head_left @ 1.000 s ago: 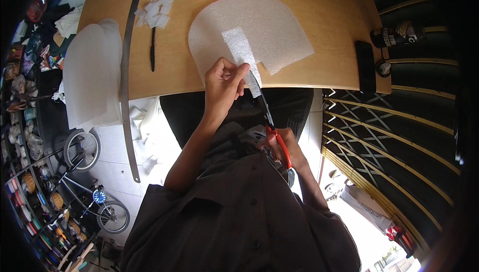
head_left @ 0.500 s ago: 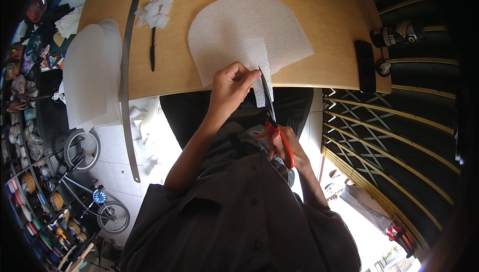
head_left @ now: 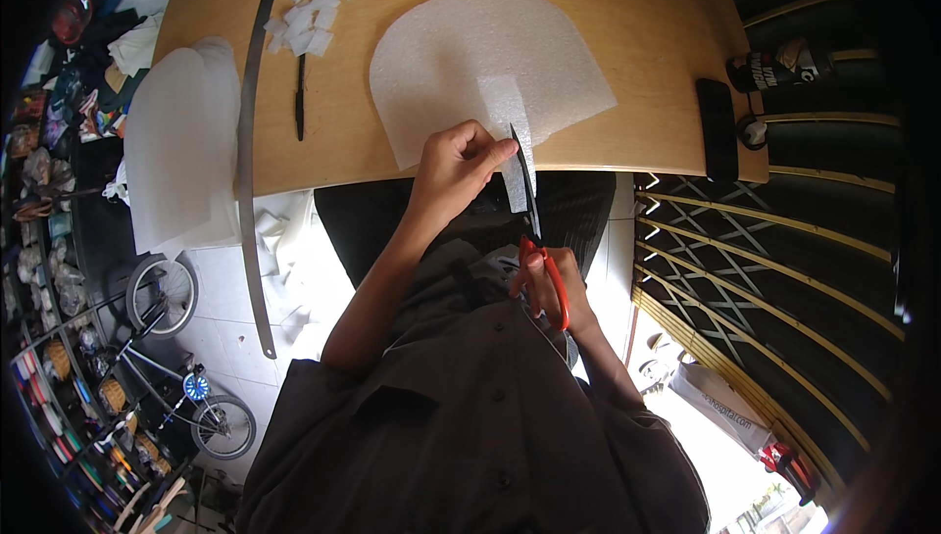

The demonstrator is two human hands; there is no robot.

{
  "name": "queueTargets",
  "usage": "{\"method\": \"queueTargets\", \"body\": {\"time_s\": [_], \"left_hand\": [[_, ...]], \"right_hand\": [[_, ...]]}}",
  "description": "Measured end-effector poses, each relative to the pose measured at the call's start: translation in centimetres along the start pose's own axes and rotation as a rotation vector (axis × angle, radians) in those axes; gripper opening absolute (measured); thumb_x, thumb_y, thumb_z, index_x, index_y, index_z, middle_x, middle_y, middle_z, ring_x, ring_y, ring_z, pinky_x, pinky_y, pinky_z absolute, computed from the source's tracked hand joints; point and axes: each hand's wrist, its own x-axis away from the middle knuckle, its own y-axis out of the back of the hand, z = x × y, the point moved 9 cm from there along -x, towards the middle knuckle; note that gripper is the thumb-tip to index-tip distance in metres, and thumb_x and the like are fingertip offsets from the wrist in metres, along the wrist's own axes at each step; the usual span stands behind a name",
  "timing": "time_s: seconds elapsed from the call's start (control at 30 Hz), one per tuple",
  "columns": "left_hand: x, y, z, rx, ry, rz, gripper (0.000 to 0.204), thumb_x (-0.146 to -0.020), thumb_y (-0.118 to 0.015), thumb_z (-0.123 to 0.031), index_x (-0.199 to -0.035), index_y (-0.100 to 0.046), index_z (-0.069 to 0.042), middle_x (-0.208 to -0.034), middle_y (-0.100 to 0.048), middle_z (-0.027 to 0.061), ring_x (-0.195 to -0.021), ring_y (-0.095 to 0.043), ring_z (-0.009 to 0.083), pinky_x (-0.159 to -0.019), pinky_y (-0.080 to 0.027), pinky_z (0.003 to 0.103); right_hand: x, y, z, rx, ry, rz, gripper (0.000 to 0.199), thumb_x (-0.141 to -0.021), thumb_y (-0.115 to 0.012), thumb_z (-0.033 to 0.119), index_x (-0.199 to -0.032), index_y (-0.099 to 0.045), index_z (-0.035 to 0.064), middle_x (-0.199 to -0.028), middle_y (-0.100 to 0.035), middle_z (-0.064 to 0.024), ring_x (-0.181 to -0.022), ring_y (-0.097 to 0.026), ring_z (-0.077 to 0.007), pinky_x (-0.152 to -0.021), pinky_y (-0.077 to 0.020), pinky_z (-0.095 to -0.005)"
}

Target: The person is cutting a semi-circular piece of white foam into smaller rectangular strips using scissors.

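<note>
The right hand [head_left: 557, 284] grips red-handled scissors [head_left: 532, 220], blades pointing up the view. Beyond, the left hand [head_left: 454, 167] pinches a white foam strip [head_left: 501, 101] over the near edge of the table [head_left: 657, 73]; whether the blades bite into it is hard to tell. Under the strip's far end lies a rounded foam sheet [head_left: 490, 34]; farther left, a pen [head_left: 300, 103], then small white pieces [head_left: 312, 13]

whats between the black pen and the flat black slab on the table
Between the pen and slab, the head view shows a rounded white sheet on the table; in front of it, the left hand holds a white strip by the scissors.
</note>
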Motion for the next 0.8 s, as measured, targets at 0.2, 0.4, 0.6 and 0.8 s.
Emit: {"method": "queueTargets", "body": {"time_s": [0.2,0.4,0.6,0.8], "left_hand": [[0.0,0.0,-0.3,-0.022,0.010,0.013,0.032,-0.093,-0.072,-0.021,-0.071,-0.055,-0.005,-0.055,-0.048,-0.0034,-0.044,-0.041,0.0020,-0.039,-0.028,0.021],[0.1,0.0,-0.1,-0.009,0.040,0.019,0.030,-0.093,-0.072,-0.019,-0.071,-0.056,-0.005,-0.055,-0.048,-0.0034,-0.044,-0.040,0.0018,-0.040,-0.028,0.021],[0.5,-0.4,0.1,-0.044,0.043,0.106,0.028,-0.093,-0.071,-0.018,-0.074,-0.054,-0.006,-0.056,-0.049,-0.0037,-0.045,-0.041,0.0016,-0.041,-0.029,0.021],[1.1,-0.2,-1.0,-0.109,-0.035,0.152,0.029,-0.095,-0.070,-0.019,-0.075,-0.053,-0.006,-0.057,-0.050,-0.0025,-0.046,-0.042,0.0016,-0.041,-0.030,0.021]], "right_hand": [[-0.1,-0.2,1.3,0.049,-0.001,-0.055,0.087,-0.094,-0.034,0.074,-0.061,-0.055,-0.0041,-0.050,-0.059,-0.0115,-0.038,-0.057,-0.0148,-0.040,-0.0450,-0.0273],[-0.5,-0.7,0.0,-0.031,0.089,0.014,0.087,-0.091,-0.039,0.076,-0.082,-0.066,-0.0057,-0.059,-0.062,-0.0096,-0.041,-0.058,-0.0166,-0.041,-0.0469,-0.0283],[-0.9,-0.6,0.5,-0.044,0.124,0.025,0.093,-0.089,-0.035,0.081,-0.081,-0.066,-0.0064,-0.058,-0.060,-0.0094,-0.042,-0.059,-0.0174,-0.043,-0.0470,-0.0294],[-1.0,-0.6,1.5,-0.024,0.124,-0.010,0.086,-0.091,-0.039,0.076,-0.081,-0.063,-0.0050,-0.062,-0.063,-0.0115,-0.043,-0.060,-0.0189,-0.045,-0.0469,-0.0311]]}}
